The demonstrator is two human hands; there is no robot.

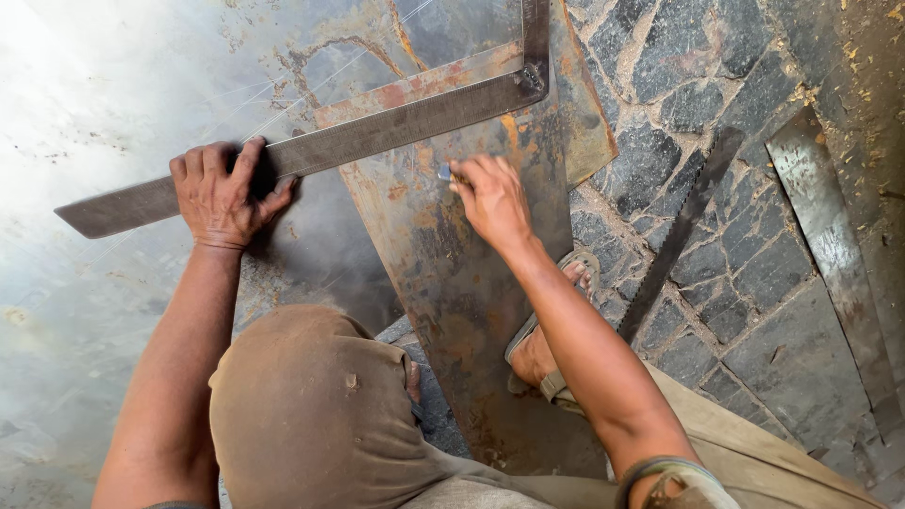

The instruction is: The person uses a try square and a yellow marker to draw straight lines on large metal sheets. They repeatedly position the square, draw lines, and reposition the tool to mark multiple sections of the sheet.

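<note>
two bare hands work over metal on the ground. at the far left lies a large pale metal sheet (85,311), shiny and smudged, with thin scratched lines crossing it. the left hand (224,193) presses flat on the long arm of a steel framing square (377,132), palm down, fingers spread over the blade and the thumb hooked at its lower edge; it pins the square rather than closing around it. the square's long arm runs from the lower left up to a corner at the upper right, where its short arm turns up and leaves the picture. under it, in the middle, a rusty steel plate (452,283) overlaps the pale sheet and reaches down toward the person's bent knee (311,405) in brown cloth. the right hand (492,200) rests on the rusty plate just below the square's edge, its fingertips pinched shut on a small marking tool (444,172), only the tip of which shows. further right, a sandalled foot (556,320) stands on the stone paving (726,85). a dark saw blade (681,231) lies slantwise on the stones, and at the far right a curved grey metal strip (830,245) lies apart from it.
</note>
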